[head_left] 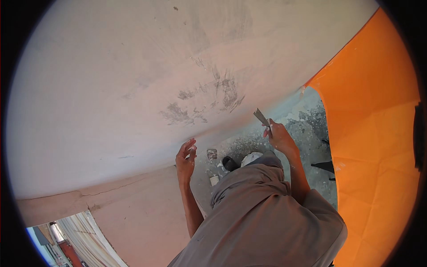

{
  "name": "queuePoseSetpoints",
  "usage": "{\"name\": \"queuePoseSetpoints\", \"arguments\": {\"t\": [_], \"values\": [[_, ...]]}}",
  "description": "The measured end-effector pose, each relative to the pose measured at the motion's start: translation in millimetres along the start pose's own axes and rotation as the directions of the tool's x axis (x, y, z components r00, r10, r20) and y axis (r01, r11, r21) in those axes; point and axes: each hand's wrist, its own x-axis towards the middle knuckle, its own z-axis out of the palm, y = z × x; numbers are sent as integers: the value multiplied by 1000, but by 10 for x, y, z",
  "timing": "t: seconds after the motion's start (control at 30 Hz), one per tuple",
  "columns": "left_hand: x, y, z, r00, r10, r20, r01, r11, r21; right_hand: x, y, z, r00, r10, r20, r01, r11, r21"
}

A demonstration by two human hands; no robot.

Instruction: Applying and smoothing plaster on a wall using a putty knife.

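Note:
My right hand (pixel 282 136) is closed around the handle of a putty knife (pixel 260 117). The flat blade points up and left toward the pale wall (pixel 133 66), apart from it as far as I can see. My left hand (pixel 185 161) is raised near the wall's lower part, its fingers loosely bent and apart, with nothing visible in them. Whitish smears mark the fingers of both hands. Dark grey scuffed patches (pixel 229 91) spread over the wall above and between my hands.
An orange sheet (pixel 369 147) hangs along the right side. On the stained floor (pixel 302 120) lie a small speckled block (pixel 211 154) and a whitish piece (pixel 214 180), near a dark shoe (pixel 229 163). At lower left, a cracked pinkish wall (pixel 138 209) borders an opening with a pale curtain (pixel 84 233).

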Motion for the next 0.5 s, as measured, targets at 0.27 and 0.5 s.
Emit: {"name": "queuePoseSetpoints", "arguments": {"t": [0.27,0.5], "values": [[213,61,-33,981,16,191,-45,988,146,-307,-627,-931,997,-45,64,24,954,299],[-72,710,541,940,215,266,-273,939,207,-230,-443,-760,924,-357,-132,377,910,175]]}}
